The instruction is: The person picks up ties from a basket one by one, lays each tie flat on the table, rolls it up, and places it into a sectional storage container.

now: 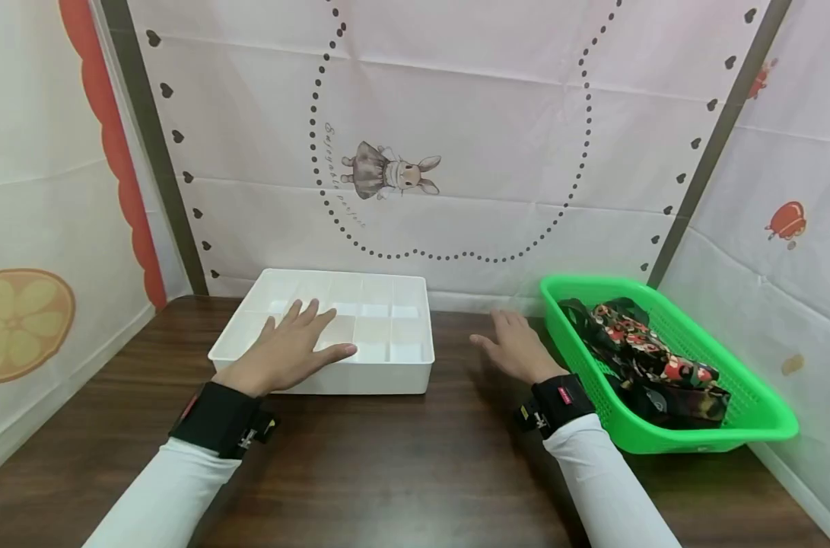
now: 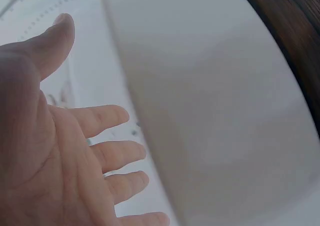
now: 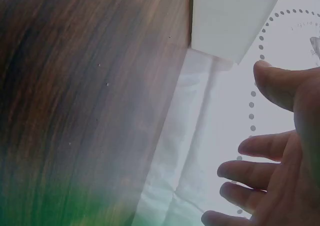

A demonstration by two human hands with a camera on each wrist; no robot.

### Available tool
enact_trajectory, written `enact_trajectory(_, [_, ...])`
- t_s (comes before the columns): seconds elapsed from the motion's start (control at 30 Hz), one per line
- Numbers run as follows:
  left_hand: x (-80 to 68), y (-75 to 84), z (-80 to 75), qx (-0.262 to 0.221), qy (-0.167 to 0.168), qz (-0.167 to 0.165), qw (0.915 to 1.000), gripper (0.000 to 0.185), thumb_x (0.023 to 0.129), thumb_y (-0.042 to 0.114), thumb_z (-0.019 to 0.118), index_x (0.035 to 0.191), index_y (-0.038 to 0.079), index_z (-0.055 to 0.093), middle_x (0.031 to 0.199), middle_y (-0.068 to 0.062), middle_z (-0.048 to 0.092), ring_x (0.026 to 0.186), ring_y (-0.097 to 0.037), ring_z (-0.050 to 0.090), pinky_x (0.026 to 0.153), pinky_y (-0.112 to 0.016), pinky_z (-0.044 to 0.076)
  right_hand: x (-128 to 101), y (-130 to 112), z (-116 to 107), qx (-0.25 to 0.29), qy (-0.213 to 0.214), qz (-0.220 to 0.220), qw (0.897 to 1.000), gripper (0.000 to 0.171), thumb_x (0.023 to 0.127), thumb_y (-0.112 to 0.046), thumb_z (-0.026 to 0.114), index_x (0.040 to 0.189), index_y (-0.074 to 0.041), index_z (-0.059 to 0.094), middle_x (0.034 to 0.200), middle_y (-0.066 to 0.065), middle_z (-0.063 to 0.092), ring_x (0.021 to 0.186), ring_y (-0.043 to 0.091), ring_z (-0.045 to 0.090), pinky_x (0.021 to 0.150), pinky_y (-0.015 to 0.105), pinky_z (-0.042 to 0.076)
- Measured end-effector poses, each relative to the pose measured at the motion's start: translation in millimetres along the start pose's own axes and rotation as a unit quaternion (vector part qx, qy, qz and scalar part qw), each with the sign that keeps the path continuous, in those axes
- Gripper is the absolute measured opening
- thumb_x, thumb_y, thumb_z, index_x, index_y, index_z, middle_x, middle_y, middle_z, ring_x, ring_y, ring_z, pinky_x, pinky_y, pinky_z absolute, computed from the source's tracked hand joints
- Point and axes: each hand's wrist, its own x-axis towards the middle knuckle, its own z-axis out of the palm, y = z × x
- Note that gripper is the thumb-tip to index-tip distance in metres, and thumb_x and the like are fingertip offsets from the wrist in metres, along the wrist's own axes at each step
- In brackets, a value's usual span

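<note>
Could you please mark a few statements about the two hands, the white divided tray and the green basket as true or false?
1. The left hand is over the white divided tray with fingers spread. True.
2. The right hand holds a piece of patterned cloth. False: it holds nothing and lies open between the tray and the green basket.
3. The patterned cloth lies in the green basket. True.
4. The basket is to the left of the tray. False: it is on the right.
5. The compartments of the tray are full of cloth. False: those in view look bare.
</note>
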Motion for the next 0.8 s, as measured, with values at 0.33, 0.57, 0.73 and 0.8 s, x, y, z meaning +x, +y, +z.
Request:
enact_trajectory(0.33, [-1.1,42.9,12.6,0.005,-0.002,0.073,0.9973,0.084,0.104,0.062,0.055,0.162,0.002,0.039,0.169,-0.028,0.025,0.157,-0.048,0.016,0.120,-0.072,0.012,-2.6,5.3,-4.1,-0.001,-0.007,0.014,1.000,0.074,0.108,-0.037,0.062,0.157,0.012,0.035,0.160,0.033,0.039,0.151,0.049,0.032,0.121,0.060,0.028])
enact_trajectory(0.57, [-14.5,93.0,40.8,0.014,-0.012,0.219,0.9756,0.076,0.103,0.054,0.063,0.157,0.004,0.048,0.165,-0.023,0.036,0.154,-0.041,0.030,0.122,-0.061,0.025,0.5,8.5,-8.1,-0.011,-0.002,0.011,1.000,0.073,0.108,-0.034,0.063,0.158,0.012,0.035,0.159,0.034,0.040,0.151,0.049,0.032,0.121,0.060,0.028])
enact_trajectory(0.73, [-19.3,107.5,64.2,-0.010,-0.108,0.239,0.9648,0.071,0.102,0.050,0.067,0.156,0.006,0.052,0.163,-0.021,0.041,0.153,-0.039,0.034,0.121,-0.056,0.031,0.3,6.9,-15.3,-0.020,0.008,0.008,1.000,0.073,0.108,-0.032,0.064,0.157,0.012,0.035,0.157,0.034,0.041,0.149,0.049,0.034,0.120,0.060,0.030])
enact_trajectory(0.8, [-18.8,107.3,71.5,-0.006,-0.133,0.222,0.9660,0.071,0.100,0.049,0.071,0.154,0.007,0.054,0.163,-0.021,0.042,0.153,-0.039,0.035,0.120,-0.055,0.033,-2.6,1.6,-25.4,-0.005,0.016,0.005,1.000,0.073,0.108,-0.031,0.064,0.157,0.013,0.034,0.158,0.034,0.040,0.149,0.049,0.034,0.120,0.060,0.030])
